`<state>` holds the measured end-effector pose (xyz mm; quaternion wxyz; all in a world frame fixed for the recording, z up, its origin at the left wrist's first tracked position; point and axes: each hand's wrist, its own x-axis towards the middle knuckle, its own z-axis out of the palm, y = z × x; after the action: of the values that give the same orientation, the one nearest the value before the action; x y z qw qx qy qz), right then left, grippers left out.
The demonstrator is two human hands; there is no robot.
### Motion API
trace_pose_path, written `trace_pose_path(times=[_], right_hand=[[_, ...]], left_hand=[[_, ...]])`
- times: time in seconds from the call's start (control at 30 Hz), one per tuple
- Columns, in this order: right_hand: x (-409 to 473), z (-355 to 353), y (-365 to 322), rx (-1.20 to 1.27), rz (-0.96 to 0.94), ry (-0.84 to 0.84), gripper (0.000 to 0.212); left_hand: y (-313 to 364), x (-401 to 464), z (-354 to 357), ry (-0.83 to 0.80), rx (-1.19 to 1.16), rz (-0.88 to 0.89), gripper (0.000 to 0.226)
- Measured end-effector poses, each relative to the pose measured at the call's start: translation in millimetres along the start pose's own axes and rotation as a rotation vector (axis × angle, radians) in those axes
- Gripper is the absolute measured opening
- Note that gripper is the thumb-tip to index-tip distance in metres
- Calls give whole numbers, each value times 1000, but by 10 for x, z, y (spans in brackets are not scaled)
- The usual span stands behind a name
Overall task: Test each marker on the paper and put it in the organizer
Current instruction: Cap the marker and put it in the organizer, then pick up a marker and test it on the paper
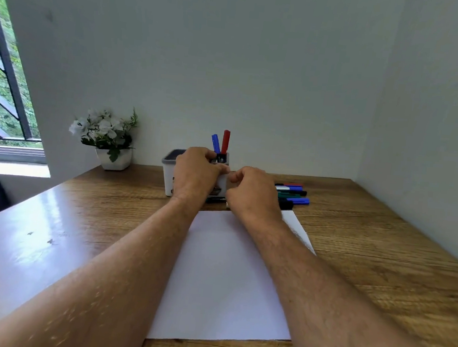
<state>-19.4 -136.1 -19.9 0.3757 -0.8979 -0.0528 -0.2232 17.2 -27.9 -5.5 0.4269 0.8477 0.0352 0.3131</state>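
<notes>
Organizer (170,174) gripped by left hand (194,174) fingers — right hand (251,193) curled beside it, grip unclear

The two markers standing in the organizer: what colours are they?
One blue marker and one red marker, seen in the head view.
</notes>
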Motion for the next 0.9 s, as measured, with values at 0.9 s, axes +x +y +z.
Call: trace_pose_path(times=[0.9], right_hand=[[6, -49, 148, -410, -121, -199, 32]], left_hand=[[26, -196, -89, -83, -62, 218, 25]])
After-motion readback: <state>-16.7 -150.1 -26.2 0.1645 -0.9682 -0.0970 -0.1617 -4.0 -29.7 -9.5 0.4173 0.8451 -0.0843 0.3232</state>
